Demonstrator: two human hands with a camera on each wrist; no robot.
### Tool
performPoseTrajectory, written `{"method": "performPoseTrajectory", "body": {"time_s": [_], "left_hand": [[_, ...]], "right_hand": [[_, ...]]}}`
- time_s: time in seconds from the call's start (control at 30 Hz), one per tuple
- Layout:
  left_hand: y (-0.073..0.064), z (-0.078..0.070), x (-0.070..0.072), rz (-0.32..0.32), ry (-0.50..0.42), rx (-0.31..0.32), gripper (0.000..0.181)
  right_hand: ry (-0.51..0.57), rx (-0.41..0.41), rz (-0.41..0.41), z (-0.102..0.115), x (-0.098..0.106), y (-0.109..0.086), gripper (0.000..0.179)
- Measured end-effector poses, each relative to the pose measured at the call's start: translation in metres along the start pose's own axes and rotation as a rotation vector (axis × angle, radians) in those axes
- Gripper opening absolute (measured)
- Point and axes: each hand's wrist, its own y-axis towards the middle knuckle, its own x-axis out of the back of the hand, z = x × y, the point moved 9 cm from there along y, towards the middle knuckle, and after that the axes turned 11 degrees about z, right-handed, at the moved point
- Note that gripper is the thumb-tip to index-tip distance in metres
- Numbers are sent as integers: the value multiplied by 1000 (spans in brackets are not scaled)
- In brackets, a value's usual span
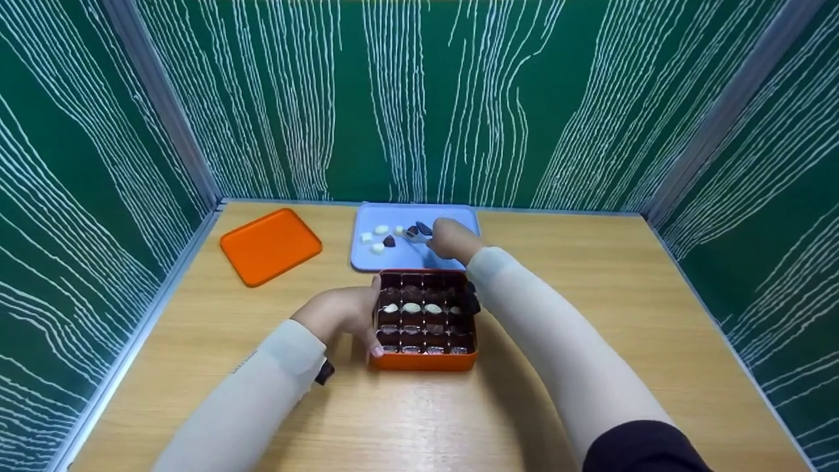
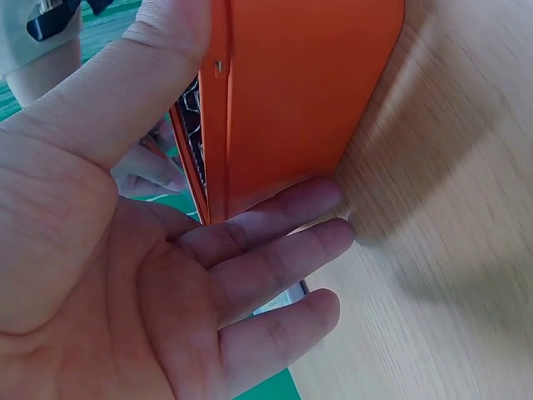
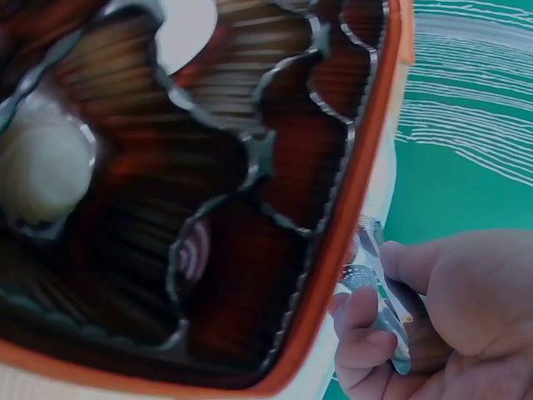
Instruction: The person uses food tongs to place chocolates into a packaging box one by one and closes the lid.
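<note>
Left grip's spread loosely against the box, right grip pinches the tongs; squeeze gently so chocolates don't slip.

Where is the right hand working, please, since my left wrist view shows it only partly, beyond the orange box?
Observer: In the head view, the right hand is over the blue tray, holding small tongs.
Operator: Thank you; could you tell me what lies in the box?
Observer: It has a dark divided insert, with at least three pale pieces side by side in one row.
Operator: And is anything else on the table, please?
Observer: Yes, a shallow orange tray-like piece lies to the left of the blue tray.
</note>
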Motion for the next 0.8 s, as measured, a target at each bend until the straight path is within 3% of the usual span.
{"method": "performPoseTrajectory", "body": {"time_s": [0.03, 0.07, 0.2, 0.27, 0.3, 0.4, 0.5, 0.6, 0.67, 0.8], "left_hand": [[1, 0, 0, -1, 7, -1, 165], [1, 0, -1, -4, 16, -3, 165], [2, 0, 0, -8, 32, -8, 165], [1, 1, 1, -11, 21, -5, 165], [1, 2, 1, -11, 13, -2, 165], [-1, 3, 2, -9, 0, 12, 166], [-2, 4, 2, -3, -7, 24, 167], [-1, 5, 1, 5, -14, 25, 168], [-1, 5, 0, 7, -22, 21, 169], [0, 4, -1, 8, -30, 14, 169]], "right_hand": [[-17, 10, -3, -1, -1, 2, 28], [-30, 46, -22, -11, -2, 18, 31], [-119, 62, -9, -15, 4, 15, 30], [-182, 67, 25, -17, 10, 6, 29], [-237, 55, 65, -9, 14, -14, 26], [-363, 71, 122, -17, 25, -34, 30], [-420, 89, 156, -26, 35, -52, 29], [-357, 61, 182, -40, 42, -64, 30], [-274, 12, 197, -51, 44, -68, 44], [-134, -71, 136, -65, 48, -72, 70]]}}
